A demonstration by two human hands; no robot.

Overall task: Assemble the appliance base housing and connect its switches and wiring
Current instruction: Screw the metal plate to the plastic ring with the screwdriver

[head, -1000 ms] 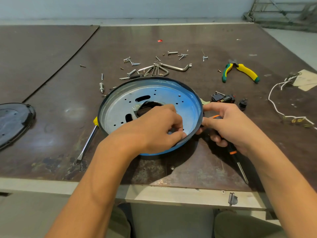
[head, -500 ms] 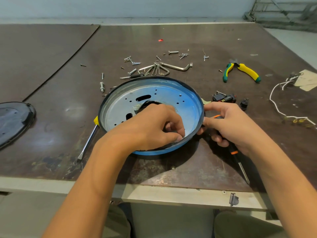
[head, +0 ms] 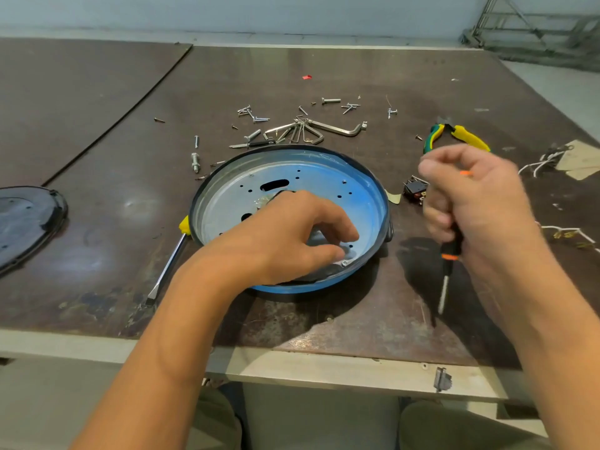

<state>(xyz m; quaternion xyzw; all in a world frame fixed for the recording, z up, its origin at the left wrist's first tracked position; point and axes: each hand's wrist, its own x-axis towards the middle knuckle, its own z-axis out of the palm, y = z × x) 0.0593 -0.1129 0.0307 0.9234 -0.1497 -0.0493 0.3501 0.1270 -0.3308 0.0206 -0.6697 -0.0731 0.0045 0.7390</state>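
The base housing [head: 227,196] is sitting near the table's [head: 324,69] front edge. The left hand [head: 292,235] is pinching what seems a screw [head: 344,263] at its near-right rim; the right hand [head: 470,203], just rightward, is gripping a screwdriver [head: 449,251], tip pointing frontward, away from that screw.

Worktop [head: 113,206]: dark brown board, dull sheen, scuffed and worn pale in patches toward 6 o'clock.
Base housing [head: 324,177]: thin pressed sheet metal; floor left bare, satin grey; blue paint misted over the 3 o'clock side; rim edged in black.
Screws [head: 331,100] and hex keys [head: 337,128], 12 o'clock: bright bare metal.
Pliers [head: 467,138], 2 o'clock: green and yellow plastic grips.
Screwdriver [head: 447,274], gripped by right hand [head: 470,196]: black handle, orange band, polished steel shaft.
Cover [head: 26,219], 9 o'clock: glossy black.
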